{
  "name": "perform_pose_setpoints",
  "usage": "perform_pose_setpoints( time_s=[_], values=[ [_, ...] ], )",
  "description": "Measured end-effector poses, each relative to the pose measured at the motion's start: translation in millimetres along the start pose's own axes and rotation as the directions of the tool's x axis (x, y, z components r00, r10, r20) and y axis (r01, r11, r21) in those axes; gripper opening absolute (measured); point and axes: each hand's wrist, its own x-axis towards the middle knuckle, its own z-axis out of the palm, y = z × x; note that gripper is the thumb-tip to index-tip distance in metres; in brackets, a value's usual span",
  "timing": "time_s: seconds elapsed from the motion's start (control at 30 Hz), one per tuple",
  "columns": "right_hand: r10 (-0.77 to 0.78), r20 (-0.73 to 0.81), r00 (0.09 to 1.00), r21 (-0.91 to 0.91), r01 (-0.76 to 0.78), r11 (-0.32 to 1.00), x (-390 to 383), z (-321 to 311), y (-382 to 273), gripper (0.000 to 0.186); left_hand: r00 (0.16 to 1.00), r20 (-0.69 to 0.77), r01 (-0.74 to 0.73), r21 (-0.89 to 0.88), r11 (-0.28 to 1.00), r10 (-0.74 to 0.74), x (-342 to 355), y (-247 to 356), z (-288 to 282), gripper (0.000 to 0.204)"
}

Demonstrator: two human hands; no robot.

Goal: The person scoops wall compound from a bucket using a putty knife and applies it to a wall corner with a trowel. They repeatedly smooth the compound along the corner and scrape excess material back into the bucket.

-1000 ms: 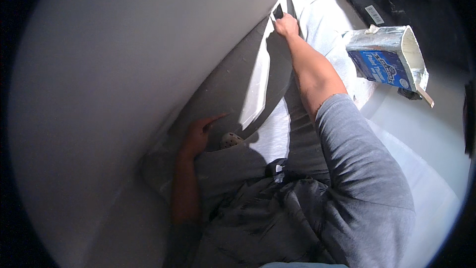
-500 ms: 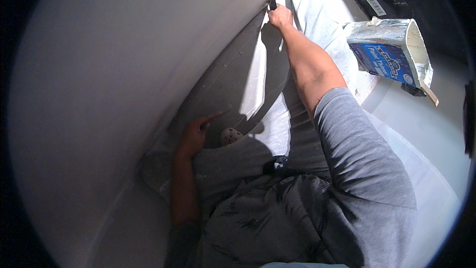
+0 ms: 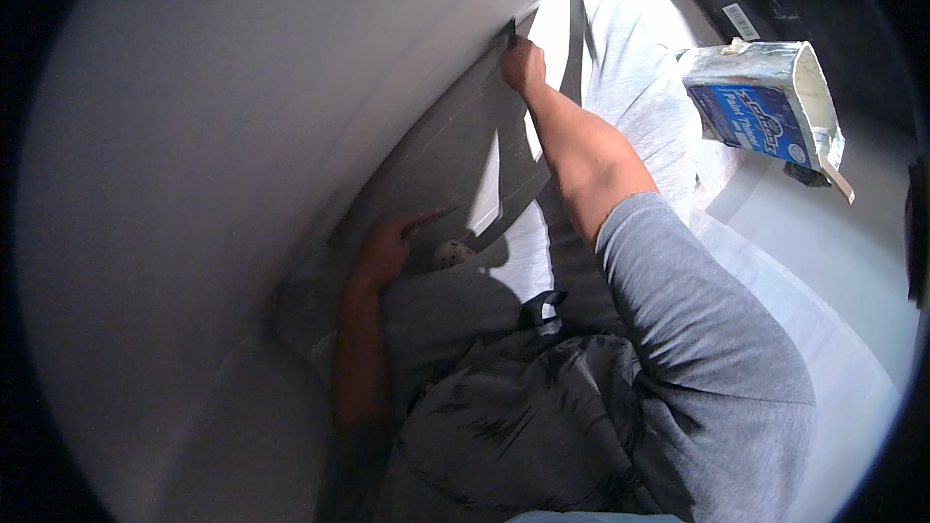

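Observation:
My right hand (image 3: 525,66) is closed around a small dark flat tool (image 3: 512,34), which looks like a scraper or putty knife. The hand hides most of it. Its tip meets the lower edge of the large pale wall (image 3: 291,68) on my left. Below that edge lies a dark grey smooth surface (image 3: 426,155), with a bright patch of light across it. In shadow, my left hand (image 3: 386,250) rests against this surface with its index finger stretched out and nothing visible in its grasp.
A cut-open metal can (image 3: 751,121) with a blue label stands at the right, a wooden stick (image 3: 837,180) at its rim. Behind it is a black sheet (image 3: 804,0) with a white sticker. My legs in light trousers (image 3: 625,77) stretch ahead. A perforated pale shoe (image 3: 452,254) shows near my left hand.
My right hand has moved down and left along the wall's edge with the dark tool. The left hand has shifted only slightly, its index finger still extended.

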Motion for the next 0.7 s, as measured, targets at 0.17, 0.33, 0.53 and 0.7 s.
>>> perform_pose_setpoints(
  time_s=[0.17,0.33,0.53,0.7],
  values=[
    [-0.047,0.051,0.998,-0.049,0.049,0.998,-29,28,0,0.03,0.997,0.04,-0.062,-0.056,0.997,0.064,3,-2,1,0.049],
    [-0.058,0.088,0.994,-0.024,0.061,0.998,-65,61,-8,0.029,0.996,0.024,-0.078,-0.08,0.994,0.08,6,-23,11,0.046],
    [-0.166,0.168,0.972,-0.023,0.173,0.985,-118,108,-8,0.029,0.994,0.086,-0.059,-0.028,0.998,0.062,13,-40,23,0.049],
    [-0.247,0.35,0.904,-0.173,0.322,0.931,-160,150,-10,0.032,0.984,0.161,-0.076,0.002,0.997,0.074,15,-51,28,0.051]
  ],
)
